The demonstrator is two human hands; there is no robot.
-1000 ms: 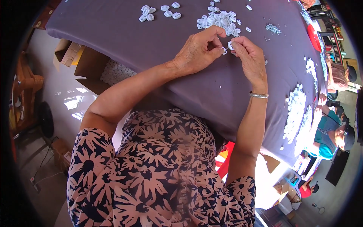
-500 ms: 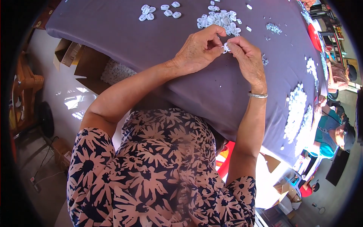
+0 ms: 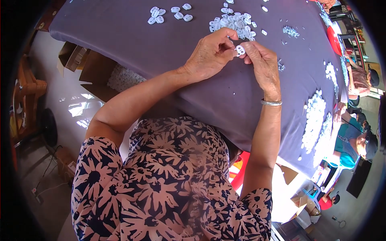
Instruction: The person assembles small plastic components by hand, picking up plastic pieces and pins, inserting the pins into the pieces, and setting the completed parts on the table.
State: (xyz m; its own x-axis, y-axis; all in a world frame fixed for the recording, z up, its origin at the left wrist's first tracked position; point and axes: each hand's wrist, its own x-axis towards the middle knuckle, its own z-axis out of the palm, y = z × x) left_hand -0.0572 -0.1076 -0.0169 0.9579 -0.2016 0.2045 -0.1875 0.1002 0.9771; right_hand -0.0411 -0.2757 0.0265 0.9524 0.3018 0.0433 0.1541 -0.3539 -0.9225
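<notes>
Between the thumb and fingers of my right hand is a small white oval plastic piece with two holes through it, held above the dark purple tablecloth. My left hand is closed in a pinch at the piece's left edge; whatever else its fingertips hold is hidden. Just beyond both hands lies a heap of similar white pieces. Small grey pin-like bits are scattered farther right, with another little cluster beside my right hand.
Two small groups of white pieces lie at the far left. Long white heaps spread along the right side, near a person in teal. An open cardboard box of white bits stands below the table's left edge.
The white piece has turned so its holed face shows more fully. My right hand has shifted slightly left; my left hand stays nearly in place.
</notes>
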